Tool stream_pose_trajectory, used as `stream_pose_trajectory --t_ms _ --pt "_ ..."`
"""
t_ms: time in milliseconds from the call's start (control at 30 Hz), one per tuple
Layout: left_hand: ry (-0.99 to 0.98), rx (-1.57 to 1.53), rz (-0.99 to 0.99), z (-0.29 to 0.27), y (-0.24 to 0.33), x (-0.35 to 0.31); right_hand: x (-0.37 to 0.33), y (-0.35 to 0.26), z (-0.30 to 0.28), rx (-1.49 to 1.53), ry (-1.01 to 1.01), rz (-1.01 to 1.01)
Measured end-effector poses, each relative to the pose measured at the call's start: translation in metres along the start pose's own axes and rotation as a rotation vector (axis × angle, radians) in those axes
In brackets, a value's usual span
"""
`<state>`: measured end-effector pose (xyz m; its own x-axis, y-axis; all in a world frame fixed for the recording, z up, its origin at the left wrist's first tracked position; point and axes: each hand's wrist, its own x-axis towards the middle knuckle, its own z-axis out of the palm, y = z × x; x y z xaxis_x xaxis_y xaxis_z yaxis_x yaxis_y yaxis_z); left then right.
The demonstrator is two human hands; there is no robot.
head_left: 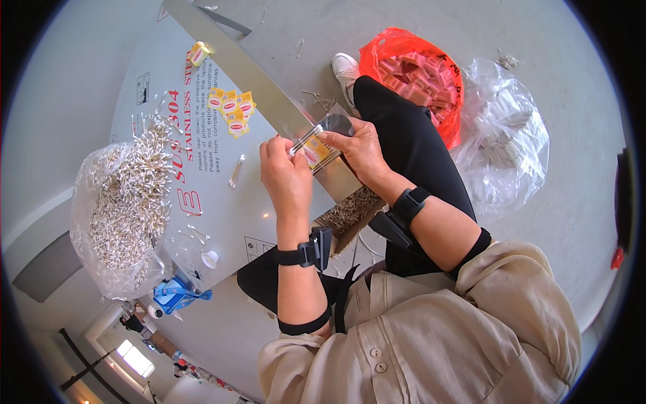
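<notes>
In front of me, over the table's edge, both hands hold a small clear pack (315, 149) of cotton swabs with a yellow card showing inside. My left hand (288, 176) is closed, its fingertips pinching the white swab tips at the pack's near end. The thumb of my right hand (363, 151) presses on the pack from the other side, its fingers curled behind and partly hidden. Clear film shines beside my right fingers. On the table to the left lie a few loose cotton swabs (237, 171) and several yellow cards (232, 110).
A big clear bag of cotton swabs (128, 209) rests on the film-covered table (229, 209). A carton (350, 214) of swabs sits below the edge by my lap. Right of my leg are a red bag (417, 77) of pink packs and a clear bag (505, 141).
</notes>
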<state>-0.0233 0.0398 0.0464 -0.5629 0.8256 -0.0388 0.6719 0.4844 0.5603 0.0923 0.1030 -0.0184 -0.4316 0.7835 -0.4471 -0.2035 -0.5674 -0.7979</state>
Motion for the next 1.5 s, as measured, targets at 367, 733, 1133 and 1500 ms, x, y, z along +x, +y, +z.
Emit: stream_pose_trajectory --t_ms 367,733,1133,1500 --pt "0.042 0.437 0.105 0.021 -0.030 -0.058 -0.001 -0.002 0.000 0.147 0.068 0.040" --pt "0.000 0.471 0.041 0.036 -0.024 -0.058 0.007 0.005 0.005 0.013 0.053 -0.074" --pt "-0.007 0.483 0.055 0.038 -0.021 -0.058 0.004 0.001 0.006 -0.035 0.104 -0.074" --pt "-0.029 0.487 0.080 0.033 -0.020 -0.057 0.007 0.008 0.007 -0.031 0.108 -0.114"
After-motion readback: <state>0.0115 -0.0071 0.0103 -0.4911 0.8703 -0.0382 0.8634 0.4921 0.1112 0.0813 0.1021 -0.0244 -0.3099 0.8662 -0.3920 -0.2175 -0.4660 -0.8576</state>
